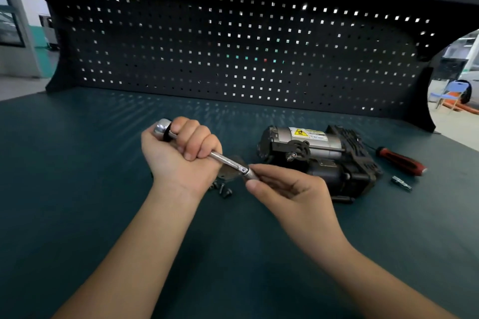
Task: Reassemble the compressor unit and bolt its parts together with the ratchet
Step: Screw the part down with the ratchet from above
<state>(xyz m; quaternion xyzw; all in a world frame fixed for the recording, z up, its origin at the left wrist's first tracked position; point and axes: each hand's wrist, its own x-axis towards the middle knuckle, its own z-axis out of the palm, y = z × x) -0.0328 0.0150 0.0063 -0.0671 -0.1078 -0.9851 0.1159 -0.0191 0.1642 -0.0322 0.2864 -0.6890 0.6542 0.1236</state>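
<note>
Left grip: your left hand point(181, 152) is closed full round the ratchet point(224, 158) handle, holding it clear of the counter point(77, 163).
Right grip: your right hand point(293, 189) pinches the drive end, probably to set it.
Task item: the compressor unit point(318, 160) lies just beside, untouched.
Fasteners: the bolts point(223, 190) lie loose below, within reach.

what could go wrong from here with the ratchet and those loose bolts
1. The right hand only pinches the tip of the ratchet, held in the air by the left hand; a fitting there might slip and drop.
2. The loose bolts lie just beside the left wrist; a sweep could scatter them.
3. Nothing visible clamps the compressor, so it may shift under torque.
</note>
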